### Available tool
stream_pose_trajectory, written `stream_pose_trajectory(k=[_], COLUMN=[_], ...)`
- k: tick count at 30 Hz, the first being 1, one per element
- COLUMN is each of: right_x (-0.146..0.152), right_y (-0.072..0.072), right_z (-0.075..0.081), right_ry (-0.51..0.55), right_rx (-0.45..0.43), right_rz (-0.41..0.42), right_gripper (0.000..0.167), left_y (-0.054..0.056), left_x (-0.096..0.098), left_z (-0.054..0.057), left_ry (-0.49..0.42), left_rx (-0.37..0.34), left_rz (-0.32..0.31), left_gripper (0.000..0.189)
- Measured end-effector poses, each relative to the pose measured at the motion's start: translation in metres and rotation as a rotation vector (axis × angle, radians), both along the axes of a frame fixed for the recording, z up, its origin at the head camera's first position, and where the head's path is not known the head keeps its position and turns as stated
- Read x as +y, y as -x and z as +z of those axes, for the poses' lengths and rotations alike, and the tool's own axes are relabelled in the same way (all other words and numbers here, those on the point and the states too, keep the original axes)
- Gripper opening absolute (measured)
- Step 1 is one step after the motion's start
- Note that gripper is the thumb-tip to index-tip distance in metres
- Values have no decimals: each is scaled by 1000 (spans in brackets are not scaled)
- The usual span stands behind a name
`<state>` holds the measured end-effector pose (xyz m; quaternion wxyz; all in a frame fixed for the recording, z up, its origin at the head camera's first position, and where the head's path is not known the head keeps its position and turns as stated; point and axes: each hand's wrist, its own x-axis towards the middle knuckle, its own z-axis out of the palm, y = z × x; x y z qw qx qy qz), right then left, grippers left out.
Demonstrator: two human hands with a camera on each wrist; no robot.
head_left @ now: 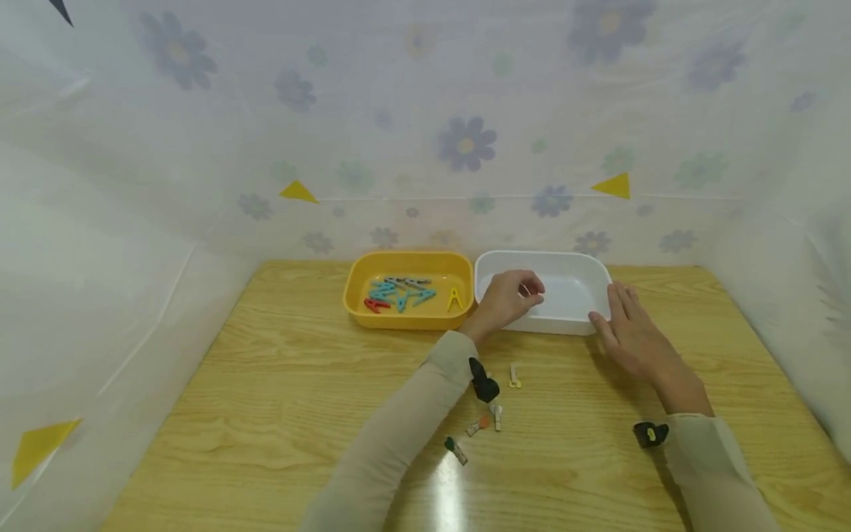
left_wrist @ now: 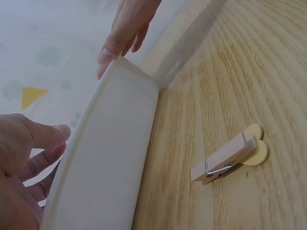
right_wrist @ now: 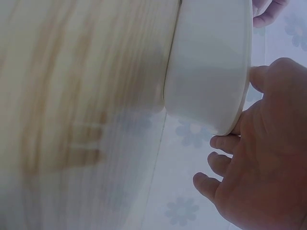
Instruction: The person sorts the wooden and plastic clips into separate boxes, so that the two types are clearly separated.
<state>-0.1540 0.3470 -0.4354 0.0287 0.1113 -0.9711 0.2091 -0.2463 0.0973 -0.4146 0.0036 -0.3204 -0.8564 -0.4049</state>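
My left hand (head_left: 508, 295) hovers over the near left part of the white tray (head_left: 575, 284), its fingers loosely bent. In the left wrist view, its thumb and fingers (left_wrist: 41, 139) stand apart with nothing between them. At the tray's near right corner is my right hand (head_left: 634, 336), with extended fingers along the side and the thumb at the front rim. The right wrist view shows its fingertips (right_wrist: 225, 143) right at the white wall. Closest to the tray's front lies a wooden clothespin with a yellow heart (head_left: 514, 375).
A yellow tray (head_left: 408, 323) holding plastic clothespins, including a red one (head_left: 376, 305) and a yellow one (head_left: 454, 298), adjoins the white tray. Nearer on the table (head_left: 266, 414) lie wooden clothespins with orange (head_left: 483, 422), white (head_left: 497, 409) and green (head_left: 450, 443) tops. A flowered curtain (head_left: 399, 111) hangs behind.
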Motion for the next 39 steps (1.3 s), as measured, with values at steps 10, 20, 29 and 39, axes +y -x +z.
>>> stream_pose_trajectory(k=[10,20,29,39], right_x=[0,0,2,2], right_y=[1,1,1,4], right_z=[-1,0,-1,-1], right_ry=[6,10,11,4], right_rx=[2,-5,-14,-28], right_rz=[4,13,16,23], right_gripper=[77,77,77,77], left_y=[-14,-45,-66,-84], left_x=[-19,-59,-96,-128], left_z=[20,26,18,9], left_ry=[-50,-70,-87,-65], left_rx=[36,-28,-64,-118], left_rz=[-64,-142,-163,-208], left_gripper=[13,12,12,16])
